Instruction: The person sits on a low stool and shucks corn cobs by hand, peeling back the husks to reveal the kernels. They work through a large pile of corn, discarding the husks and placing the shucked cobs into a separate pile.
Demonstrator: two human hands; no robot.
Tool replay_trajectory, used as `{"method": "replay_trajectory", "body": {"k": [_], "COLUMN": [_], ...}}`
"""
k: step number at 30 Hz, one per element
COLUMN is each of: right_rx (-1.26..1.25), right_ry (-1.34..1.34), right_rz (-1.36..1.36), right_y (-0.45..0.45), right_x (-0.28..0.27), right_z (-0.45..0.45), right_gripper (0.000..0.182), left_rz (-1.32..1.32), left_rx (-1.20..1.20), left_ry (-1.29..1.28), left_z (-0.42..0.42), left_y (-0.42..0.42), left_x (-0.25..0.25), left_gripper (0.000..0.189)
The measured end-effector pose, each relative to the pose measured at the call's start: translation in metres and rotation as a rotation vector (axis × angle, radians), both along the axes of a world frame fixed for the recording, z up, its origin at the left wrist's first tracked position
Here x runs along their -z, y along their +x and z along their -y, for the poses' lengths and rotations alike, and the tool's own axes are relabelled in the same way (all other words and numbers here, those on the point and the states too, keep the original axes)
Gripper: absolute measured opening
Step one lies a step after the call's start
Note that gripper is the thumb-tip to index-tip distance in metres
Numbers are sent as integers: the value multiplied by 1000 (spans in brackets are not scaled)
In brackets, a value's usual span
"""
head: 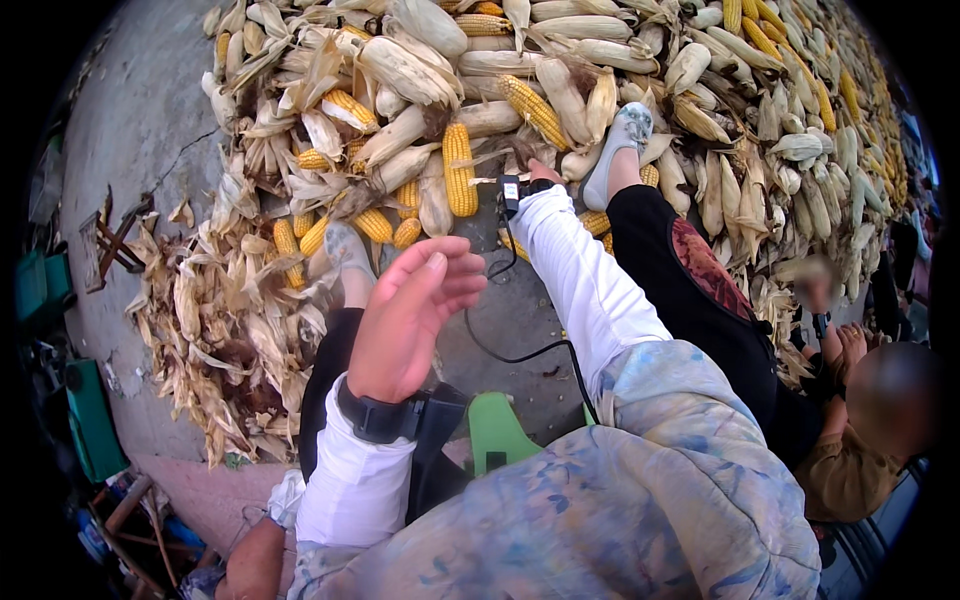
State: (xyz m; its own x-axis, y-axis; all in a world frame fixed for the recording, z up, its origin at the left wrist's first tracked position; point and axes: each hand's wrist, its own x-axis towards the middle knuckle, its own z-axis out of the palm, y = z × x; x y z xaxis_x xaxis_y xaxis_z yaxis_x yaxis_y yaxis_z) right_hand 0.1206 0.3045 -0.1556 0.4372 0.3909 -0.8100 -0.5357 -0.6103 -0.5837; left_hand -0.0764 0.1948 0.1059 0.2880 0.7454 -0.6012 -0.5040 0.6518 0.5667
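My left hand [424, 315] is raised over the floor in front of my body, fingers apart and slightly curled, holding nothing. Beyond it, my right hand [544, 172] reaches low to the near edge of the corn pile, beside dry husk and silk [517, 150]; its fingers are mostly hidden by the wrist device, so its grip cannot be made out. A husked yellow ear of corn [460, 171] lies just left of that hand. Another bare ear [532, 111] rests farther up among unhusked ears [491, 118]. Several yellow ears lie near my left foot.
A heap of stripped husks [247, 337] spreads at the left. My feet, in grey socks [630, 139], rest among the corn. A black cable [517, 358] hangs between my arms above a green seat [499, 431]. People sit close at the right [855, 480] and lower left [255, 559].
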Motion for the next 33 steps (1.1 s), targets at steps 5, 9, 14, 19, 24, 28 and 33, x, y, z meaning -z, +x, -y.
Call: {"method": "replay_trajectory", "body": {"k": [5,9,14,19,24,28,33], "right_rx": [-399,-139,-71,-237,-1424,-1587,-1037], "right_ry": [-104,86,242,535,817,945,628], "right_rz": [341,62,-210,-276,-504,-190,-11], "right_y": [1,-34,-87,-204,-383,-399,-243], "right_x": [0,-3,-36,-101,-112,-130,-19], "right_z": [23,53,64,47,69,95,69], "right_gripper": [35,36,32,28,52,73,46], "left_rz": [18,17,84,141,149,167,174], "left_rx": [2,-34,-138,-441,-642,-741,-564], "left_ry": [35,55,123,323,442,418,284], "left_z": [-3,-4,0,3,4,6,-2], "left_y": [-1,-3,-11,-45,-76,-98,-81], "left_x": [-1,0,-6,-31,-51,-38,-35], "left_gripper": [26,24,22,19,19,20,22]}}
